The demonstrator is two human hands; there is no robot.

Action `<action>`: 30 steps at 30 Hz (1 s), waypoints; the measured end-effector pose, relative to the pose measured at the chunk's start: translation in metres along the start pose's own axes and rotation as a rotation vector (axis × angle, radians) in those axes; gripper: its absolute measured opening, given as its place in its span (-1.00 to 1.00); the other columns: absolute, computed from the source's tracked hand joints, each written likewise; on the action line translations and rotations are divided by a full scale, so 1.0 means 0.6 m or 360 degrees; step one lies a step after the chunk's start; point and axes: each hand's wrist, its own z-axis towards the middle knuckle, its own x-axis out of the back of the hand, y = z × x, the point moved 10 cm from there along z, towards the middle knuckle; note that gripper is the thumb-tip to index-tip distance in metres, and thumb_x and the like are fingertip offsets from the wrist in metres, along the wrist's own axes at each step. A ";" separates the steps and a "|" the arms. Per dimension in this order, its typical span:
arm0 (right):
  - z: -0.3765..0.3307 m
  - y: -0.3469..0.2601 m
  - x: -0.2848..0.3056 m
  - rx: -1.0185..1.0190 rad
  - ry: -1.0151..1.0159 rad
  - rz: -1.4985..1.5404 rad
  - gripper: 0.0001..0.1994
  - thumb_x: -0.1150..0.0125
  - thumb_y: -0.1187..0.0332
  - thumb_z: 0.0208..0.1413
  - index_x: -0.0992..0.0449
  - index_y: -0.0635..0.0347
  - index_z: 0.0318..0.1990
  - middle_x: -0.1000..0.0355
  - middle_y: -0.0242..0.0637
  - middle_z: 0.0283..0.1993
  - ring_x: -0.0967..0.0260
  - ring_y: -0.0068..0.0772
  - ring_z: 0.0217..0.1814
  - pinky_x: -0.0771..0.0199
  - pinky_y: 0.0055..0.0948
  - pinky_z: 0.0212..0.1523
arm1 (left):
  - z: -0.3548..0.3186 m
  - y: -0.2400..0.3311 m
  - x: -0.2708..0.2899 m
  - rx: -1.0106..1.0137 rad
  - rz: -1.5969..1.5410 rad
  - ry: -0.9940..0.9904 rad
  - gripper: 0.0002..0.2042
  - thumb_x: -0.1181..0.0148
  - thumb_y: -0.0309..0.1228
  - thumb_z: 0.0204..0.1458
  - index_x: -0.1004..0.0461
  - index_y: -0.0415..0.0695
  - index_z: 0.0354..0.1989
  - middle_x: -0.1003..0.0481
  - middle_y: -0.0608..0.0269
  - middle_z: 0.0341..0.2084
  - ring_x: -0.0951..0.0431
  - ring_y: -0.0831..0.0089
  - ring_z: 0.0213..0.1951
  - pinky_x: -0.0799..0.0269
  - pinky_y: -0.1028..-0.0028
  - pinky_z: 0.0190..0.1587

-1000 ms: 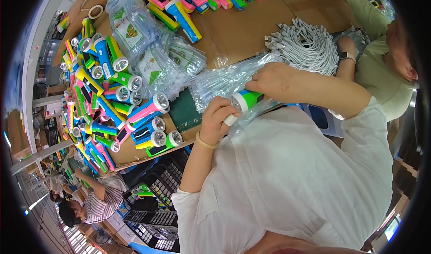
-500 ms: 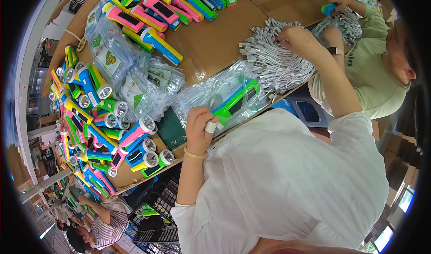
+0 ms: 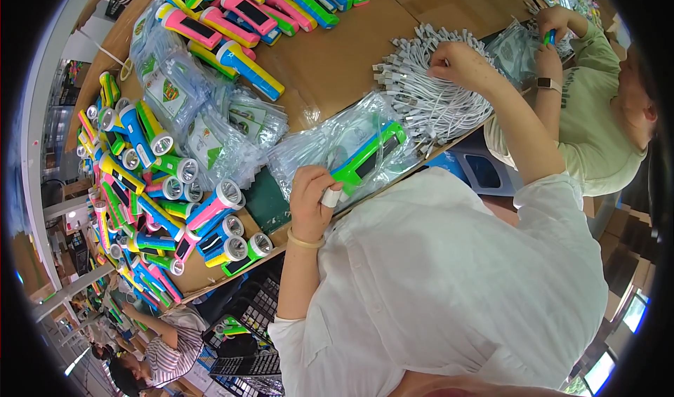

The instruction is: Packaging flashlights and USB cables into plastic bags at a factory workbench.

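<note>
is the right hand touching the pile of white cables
Touching. The head view shows the right hand resting on the white cables, fingers among the strands.

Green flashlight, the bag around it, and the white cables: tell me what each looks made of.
Green flashlight, held by the left hand: likely moulded plastic, bright uniform colour, slightly glossy. Clear bag around it: thin plastic film, transparent, crinkled, with glare. White cables under the right hand: probably plastic-sheathed cord, matte, bent in loose loops, with small plug ends.

Green flashlight (image 3: 366,160) with black strip – white cables (image 3: 428,95) – brown cardboard tabletop (image 3: 337,53) – white shirt (image 3: 449,285).
</note>
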 end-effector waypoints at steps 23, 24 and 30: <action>-0.027 -0.237 -0.055 0.0204 -0.0644 0.1787 -0.70 -0.22 0.33 0.26 -0.29 0.10 -0.50 -0.16 -0.57 -0.63 0.00 -0.78 -0.62 0.07 -0.61 -0.60 | -0.017 0.024 0.012 0.0003 0.0145 0.0131 -0.80 -0.39 -0.56 -0.11 -0.50 -0.21 -0.32 -0.51 0.08 -0.23 -0.52 0.05 -0.13 -0.45 0.21 -0.06; -0.021 -0.225 -0.068 0.0167 -0.0630 0.1617 -0.72 -0.23 0.35 0.26 -0.32 0.14 -0.48 -0.18 -0.58 -0.60 -0.04 -0.78 -0.58 0.03 -0.60 -0.57 | -0.018 0.026 0.011 0.0008 0.0155 0.0127 -0.81 -0.39 -0.56 -0.09 -0.51 -0.22 -0.30 -0.51 0.07 -0.23 -0.52 0.05 -0.13 -0.46 0.21 -0.05; -0.012 -0.272 -0.069 0.0464 -0.0768 0.0998 -0.78 -0.27 0.38 0.24 -0.41 0.22 -0.42 -0.26 -0.54 -0.51 -0.17 -0.68 -0.47 -0.14 -0.56 -0.47 | -0.069 -0.038 0.042 0.0876 -0.0124 0.0442 -0.83 -0.35 -0.55 0.03 -0.55 -0.25 -0.21 -0.52 0.15 -0.27 -0.47 0.32 -0.27 -0.45 0.40 -0.11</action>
